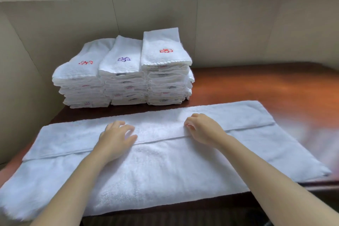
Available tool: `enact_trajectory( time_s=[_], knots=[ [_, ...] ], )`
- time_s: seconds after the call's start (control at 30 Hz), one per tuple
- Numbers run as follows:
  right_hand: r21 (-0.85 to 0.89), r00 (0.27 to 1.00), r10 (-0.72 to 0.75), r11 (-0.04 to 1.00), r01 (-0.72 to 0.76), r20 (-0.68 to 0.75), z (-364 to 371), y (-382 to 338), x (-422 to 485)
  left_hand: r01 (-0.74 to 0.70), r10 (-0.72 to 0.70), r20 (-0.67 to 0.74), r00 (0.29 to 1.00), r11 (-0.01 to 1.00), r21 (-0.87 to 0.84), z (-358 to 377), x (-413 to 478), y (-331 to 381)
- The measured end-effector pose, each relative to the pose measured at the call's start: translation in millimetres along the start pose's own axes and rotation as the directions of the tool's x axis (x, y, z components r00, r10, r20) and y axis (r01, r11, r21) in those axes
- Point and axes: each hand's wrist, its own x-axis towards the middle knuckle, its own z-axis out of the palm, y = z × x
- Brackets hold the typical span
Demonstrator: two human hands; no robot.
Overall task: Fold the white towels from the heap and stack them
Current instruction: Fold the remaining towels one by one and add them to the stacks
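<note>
From the head view, a big white towel (165,161) lies lengthwise along the near edge of the reddish wooden counter (275,86). Its near long side spills over that edge, and its left end droops past the near left corner. The far long side is folded over toward the middle, so a straight hem line runs across the cloth from left to right. Both hands are on that folded flap, right by the hem. The left hand (117,137) lies wide, with its fingers spread and flat on the terry. The right hand (201,128) is well apart from it, fingers bent down onto the flap. Whether they have cloth pinched between them, I can't tell. Both bare forearms reach in from the bottom and cover part of the towel's near half. At the far left corner, three stacks of folded towels stand side by side, touching each other. The left stack (78,80) has a red emblem on top, the middle stack (122,71) a purple one, and the right stack (165,68), the tallest, a red-orange one. Only a thin strip of bare counter separates their bases from the spread towel's far edge. Beige wall panels (238,29) close in behind and to the left. The counter's right end is a blur.
</note>
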Motion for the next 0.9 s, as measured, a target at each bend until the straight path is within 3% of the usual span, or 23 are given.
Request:
enact_trajectory(
  time_s=[0.13,0.3,0.47,0.77,0.9],
  knots=[
    [-0.061,0.983,0.174,0.982,-0.178,-0.060,-16.6,58.5,-31.5,-0.244,0.244,0.002,0.970,0.969,0.040,22.2,6.6,42.8],
    [-0.124,0.908,0.399,0.902,-0.414,-0.129,-35.3,119.2,-70.8,-0.428,0.434,-0.073,0.898,0.900,0.080,39.2,19.8,87.1],
    [-0.108,0.878,0.478,0.873,-0.475,0.000,-51.1,140.2,-82.1,-0.467,0.484,-0.112,0.868,0.872,0.147,57.8,26.8,137.2],
    [-0.274,0.866,0.470,0.822,-0.499,-0.170,-43.4,148.1,-76.5,-0.483,0.530,-0.072,0.845,0.814,0.323,73.1,30.3,166.9],
    [-0.333,0.853,0.448,0.788,-0.518,-0.267,-44.7,144.3,-66.5,-0.454,0.495,-0.039,0.868,0.823,0.343,75.1,33.3,164.9]
  ],
)
